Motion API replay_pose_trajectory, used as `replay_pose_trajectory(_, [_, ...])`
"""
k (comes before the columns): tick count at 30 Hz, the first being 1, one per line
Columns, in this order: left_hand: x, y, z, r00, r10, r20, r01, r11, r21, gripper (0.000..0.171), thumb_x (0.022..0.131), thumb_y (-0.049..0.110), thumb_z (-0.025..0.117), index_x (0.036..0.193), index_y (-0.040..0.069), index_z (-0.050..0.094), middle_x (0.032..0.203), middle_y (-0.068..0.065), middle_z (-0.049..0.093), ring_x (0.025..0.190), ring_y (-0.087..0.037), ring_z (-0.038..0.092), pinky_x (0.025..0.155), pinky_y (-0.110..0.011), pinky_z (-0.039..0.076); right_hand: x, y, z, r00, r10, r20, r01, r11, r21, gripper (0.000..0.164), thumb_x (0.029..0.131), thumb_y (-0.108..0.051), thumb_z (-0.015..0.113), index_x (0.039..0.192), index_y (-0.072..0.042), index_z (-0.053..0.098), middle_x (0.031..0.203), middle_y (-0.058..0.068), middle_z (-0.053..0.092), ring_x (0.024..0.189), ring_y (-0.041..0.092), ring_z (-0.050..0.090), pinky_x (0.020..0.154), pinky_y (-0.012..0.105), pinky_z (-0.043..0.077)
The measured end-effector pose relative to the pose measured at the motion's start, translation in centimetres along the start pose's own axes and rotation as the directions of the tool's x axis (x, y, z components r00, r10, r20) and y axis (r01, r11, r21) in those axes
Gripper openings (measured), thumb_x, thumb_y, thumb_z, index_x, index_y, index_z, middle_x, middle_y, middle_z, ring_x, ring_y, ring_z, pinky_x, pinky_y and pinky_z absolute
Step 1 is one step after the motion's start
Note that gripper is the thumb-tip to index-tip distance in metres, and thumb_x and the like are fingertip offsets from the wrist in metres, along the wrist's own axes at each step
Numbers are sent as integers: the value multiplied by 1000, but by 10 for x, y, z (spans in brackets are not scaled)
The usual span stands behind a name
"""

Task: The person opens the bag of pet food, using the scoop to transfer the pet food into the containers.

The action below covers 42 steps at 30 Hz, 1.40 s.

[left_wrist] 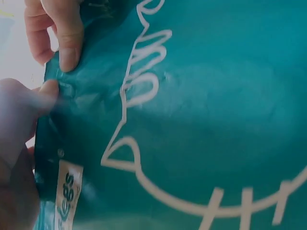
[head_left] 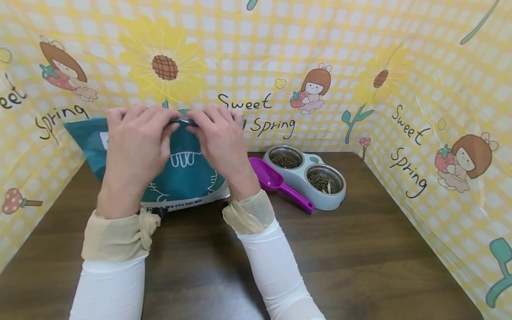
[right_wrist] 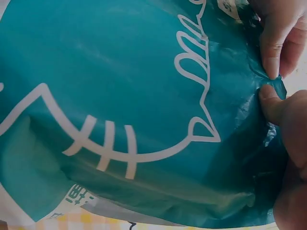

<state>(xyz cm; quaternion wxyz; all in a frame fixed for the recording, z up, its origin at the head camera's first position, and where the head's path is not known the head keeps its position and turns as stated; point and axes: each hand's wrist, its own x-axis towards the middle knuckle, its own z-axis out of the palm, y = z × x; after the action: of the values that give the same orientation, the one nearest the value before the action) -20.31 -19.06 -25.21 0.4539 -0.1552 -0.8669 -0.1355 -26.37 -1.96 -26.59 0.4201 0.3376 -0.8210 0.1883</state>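
Observation:
A large teal bag [head_left: 188, 175] with white line drawings stands on the table, its lower front edge pale and printed. My left hand [head_left: 138, 146] pinches the bag's top edge, thumb in front and fingers over the back. Close beside it, my right hand [head_left: 224, 144] pinches the same edge, the two thumbs a short gap apart. In the left wrist view the left thumb presses the teal film [left_wrist: 216, 96] near the rim. From the right wrist, both thumbs show on the bag's edge [right_wrist: 120, 62]. The fingertips behind the bag are mostly hidden.
A purple scoop [head_left: 276, 180] lies right of the bag, against a pale double bowl [head_left: 326, 202] whose two metal dishes hold brown pellets [head_left: 284, 161]. Yellow checked cloth walls [head_left: 248, 58] enclose the brown table [head_left: 360, 258] at the back and sides.

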Motion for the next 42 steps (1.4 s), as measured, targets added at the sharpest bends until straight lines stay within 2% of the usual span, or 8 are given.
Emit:
replay_pose_trajectory(4, [0, -5, -4, 1000, -18, 8, 18, 999, 29, 33, 109, 30, 64, 122, 1, 75, 115, -24, 77, 106, -45, 61, 99, -61, 36, 1, 2, 2, 1000, -12, 4, 12, 1000, -20, 24, 110, -39, 61, 121, -23, 75, 112, -4, 75, 105, 18, 61, 100, 39, 40])
replay_pose_trajectory(11, [-2, -10, 3, 997, 14, -79, -16, 1000, -27, 31, 108, 31, 63, 110, 3, 78, 104, -21, 80, 93, -42, 56, 93, -59, 29, 0, 4, 5, 999, -33, -16, 33, 999, 0, 27, 110, -42, 58, 118, -23, 77, 106, -4, 72, 100, 18, 58, 99, 40, 40])
replay_pose_trajectory(15, [-3, -10, 2, 999, -10, -46, 9, 1000, -24, 32, 106, 31, 66, 114, 2, 77, 108, -23, 80, 96, -43, 59, 94, -58, 31, -1, 4, 6, 999, -25, -24, 25, 1000, 11, 25, 110, -39, 60, 116, -24, 78, 104, -4, 72, 99, 18, 57, 98, 41, 39])
replay_pose_trajectory(19, [-4, -11, -8, 999, -54, -2, 54, 999, -6, 36, 103, 34, 69, 117, 1, 76, 114, -25, 80, 104, -44, 61, 99, -60, 31, -1, 2, 6, 1000, -18, -14, 18, 1000, 25, 23, 110, -38, 61, 116, -24, 78, 105, -5, 73, 99, 19, 56, 99, 42, 39])
replay_pose_trajectory(26, [-5, -14, -11, 995, -38, -89, 34, 998, -54, 26, 102, 28, 73, 112, 6, 83, 102, -23, 81, 93, -42, 57, 95, -61, 26, 0, 2, 6, 1000, -23, -9, 24, 999, 23, 26, 110, -41, 60, 117, -23, 77, 106, -5, 73, 99, 19, 55, 98, 42, 38])
replay_pose_trajectory(33, [-4, -14, -17, 996, -86, -29, 85, 996, -38, 33, 100, 30, 74, 117, 3, 81, 110, -25, 81, 102, -43, 62, 100, -60, 29, -1, 3, 4, 1000, -14, 6, 14, 1000, 12, 25, 110, -40, 60, 118, -24, 77, 107, -5, 72, 99, 19, 54, 98, 42, 38])
replay_pose_trajectory(39, [-4, -16, -18, 993, -76, -89, 69, 995, -72, 26, 100, 25, 77, 115, 5, 84, 107, -24, 82, 96, -44, 62, 98, -61, 28, 0, 3, 4, 1000, -20, 5, 20, 1000, -2, 26, 111, -42, 58, 117, -24, 76, 106, -6, 71, 99, 19, 54, 98, 42, 38])
replay_pose_trajectory(42, [-4, -16, -19, 991, -104, -82, 100, 993, -54, 29, 98, 27, 78, 117, 6, 84, 107, -24, 82, 94, -44, 62, 95, -60, 28, 0, 3, 4, 1000, -17, 9, 17, 1000, -5, 25, 111, -41, 59, 117, -25, 76, 106, -6, 71, 99, 19, 54, 98, 42, 38])
